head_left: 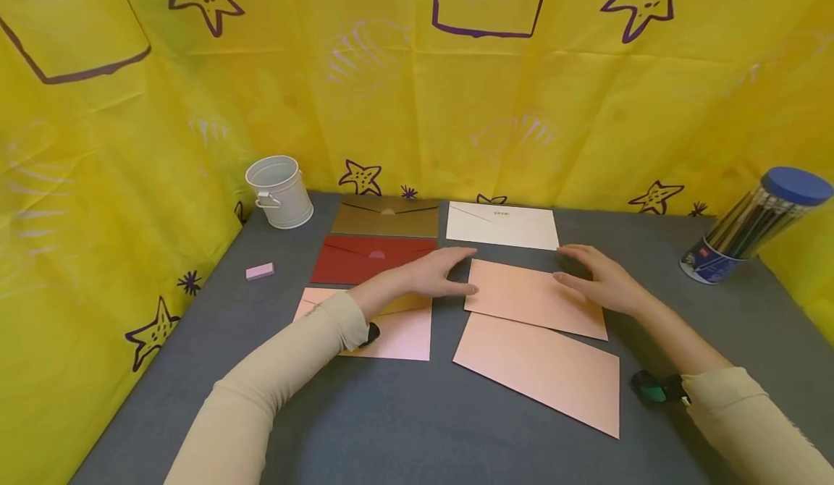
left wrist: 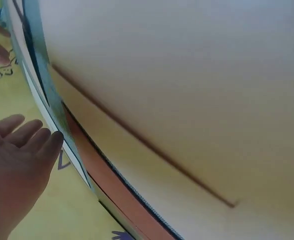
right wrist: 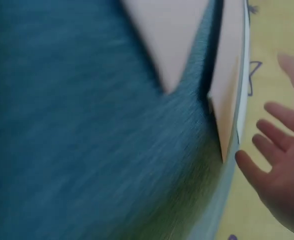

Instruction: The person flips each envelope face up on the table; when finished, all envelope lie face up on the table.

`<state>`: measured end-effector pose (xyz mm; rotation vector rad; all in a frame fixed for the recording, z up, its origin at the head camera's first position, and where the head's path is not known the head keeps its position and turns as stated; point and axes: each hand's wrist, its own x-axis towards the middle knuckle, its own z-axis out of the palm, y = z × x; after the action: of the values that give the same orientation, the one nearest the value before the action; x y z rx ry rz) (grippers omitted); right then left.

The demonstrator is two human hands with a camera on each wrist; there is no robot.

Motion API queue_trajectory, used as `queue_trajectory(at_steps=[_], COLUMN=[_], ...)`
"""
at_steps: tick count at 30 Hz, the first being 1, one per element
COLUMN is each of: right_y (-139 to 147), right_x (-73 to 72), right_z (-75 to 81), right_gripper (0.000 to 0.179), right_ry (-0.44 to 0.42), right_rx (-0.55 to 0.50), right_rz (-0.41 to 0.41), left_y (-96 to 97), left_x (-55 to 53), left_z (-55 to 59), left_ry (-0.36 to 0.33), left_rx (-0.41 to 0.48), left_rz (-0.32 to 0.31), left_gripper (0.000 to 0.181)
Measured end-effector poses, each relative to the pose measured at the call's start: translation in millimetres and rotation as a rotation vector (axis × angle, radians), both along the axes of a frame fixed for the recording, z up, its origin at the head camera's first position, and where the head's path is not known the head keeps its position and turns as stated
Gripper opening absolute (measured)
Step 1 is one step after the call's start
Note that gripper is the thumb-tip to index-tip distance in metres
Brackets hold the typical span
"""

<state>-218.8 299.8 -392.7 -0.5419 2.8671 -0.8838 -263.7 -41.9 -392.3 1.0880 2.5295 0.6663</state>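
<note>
Two plain peach-pink envelopes lie right of the middle, the upper one (head_left: 521,295) slightly overlapping or touching the lower, tilted one (head_left: 544,373). At the upper envelope's left edge is my left hand (head_left: 439,273), fingers extended and thumb reaching to that edge. My right hand (head_left: 602,282) hovers by its upper right corner, thumb over the paper; the fingers look relaxed and spread in the right wrist view. Neither hand grips anything. Beyond them lies a white envelope (head_left: 502,226). Under my left forearm, a third pink envelope (head_left: 400,336) shows its flap side, partly hidden.
A red envelope (head_left: 348,262) and a gold-brown envelope (head_left: 391,221) continue the left column. Farther left stand a white metal bucket (head_left: 287,199) and a small pink eraser (head_left: 260,271). A blue-lidded tub of pencils (head_left: 717,257) stands at right. Yellow patterned cloth (head_left: 417,108) hangs behind.
</note>
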Motion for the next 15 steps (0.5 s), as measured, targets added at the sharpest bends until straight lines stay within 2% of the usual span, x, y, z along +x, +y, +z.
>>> queue_trajectory(at_steps=[4, 8, 15], right_y=[3.0, 4.8, 7.8], right_x=[14.2, 24.2, 37.6], right_z=[-0.1, -2.2, -4.9], right_gripper=[0.070, 0.077, 0.091], right_ry=[-0.037, -0.058, -0.065], right_rx=[0.019, 0.037, 0.064], right_rz=[0.076, 0.140, 0.185], left_y=[2.0, 3.1, 6.7], left_x=[8.7, 15.0, 17.7], left_z=[-0.5, 1.6, -0.7], left_ry=[-0.017, -0.024, 0.031], left_rx=[-0.078, -0.131, -0.210], left_rz=[-0.100, -0.133, -0.157], left_gripper=[0.089, 0.097, 0.101])
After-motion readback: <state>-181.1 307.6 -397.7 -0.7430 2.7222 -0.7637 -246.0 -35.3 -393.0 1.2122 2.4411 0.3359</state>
